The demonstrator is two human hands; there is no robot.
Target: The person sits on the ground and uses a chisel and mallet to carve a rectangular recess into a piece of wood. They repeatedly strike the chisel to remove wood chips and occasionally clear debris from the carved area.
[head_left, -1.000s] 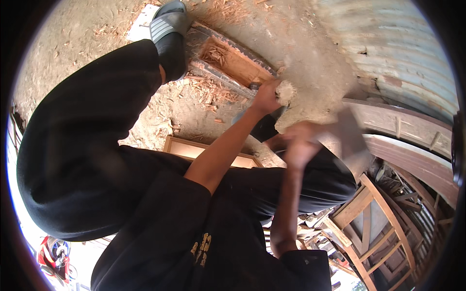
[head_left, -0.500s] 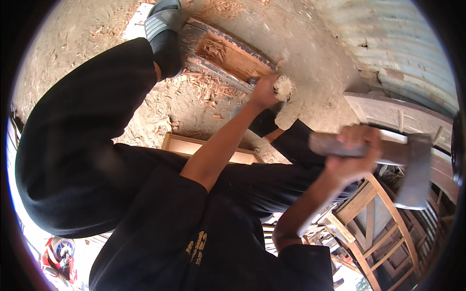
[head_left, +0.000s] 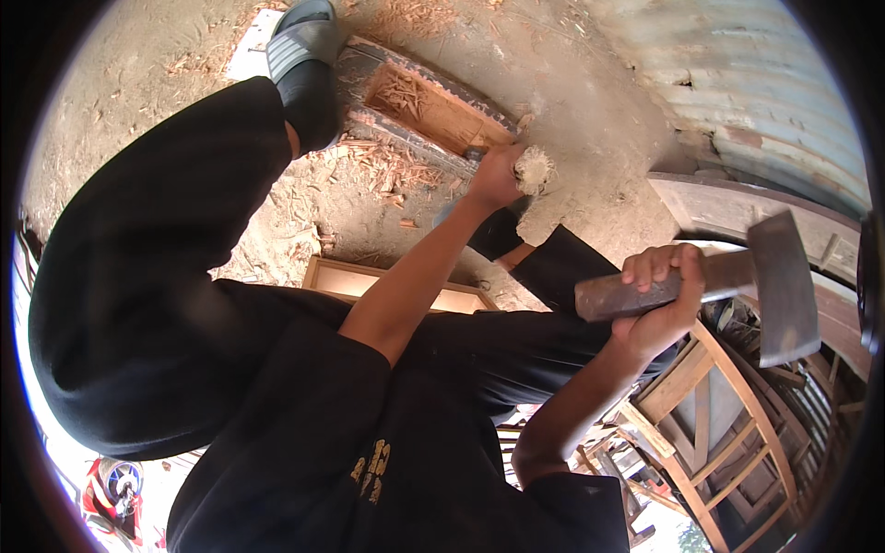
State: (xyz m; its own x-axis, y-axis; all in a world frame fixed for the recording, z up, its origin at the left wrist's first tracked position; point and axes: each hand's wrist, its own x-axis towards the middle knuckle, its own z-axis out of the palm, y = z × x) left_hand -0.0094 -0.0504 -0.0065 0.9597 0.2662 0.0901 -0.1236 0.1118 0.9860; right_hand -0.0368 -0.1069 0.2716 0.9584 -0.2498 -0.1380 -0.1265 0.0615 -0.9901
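My left hand [head_left: 496, 177] is wrapped round what looks like a chisel, whose frayed, mushroomed handle end [head_left: 535, 171] sticks out beside the thumb side of the fist. Its blade is mostly hidden, at the near right end of a hollowed wooden block [head_left: 410, 136]. Wood chips [head_left: 401, 97] lie inside the hollow. On the right, well away from the block, my right hand [head_left: 662, 300] grips an axe by its thick wooden handle [head_left: 608, 297]. The broad steel axe head [head_left: 784, 293] points to the right, over the ground.
My sandalled left foot [head_left: 300, 55] rests at the block's far left end. Reddish chips [head_left: 378, 170] litter the dirt floor. A shallow wooden frame [head_left: 332, 278] lies by my legs. Corrugated metal sheeting [head_left: 765, 101] and boards stand at the right, above a slatted wooden frame [head_left: 710, 415].
The axe has tilted, its head rising a little while the handle's butt end has dropped. My left hand and the chisel stay at the block.
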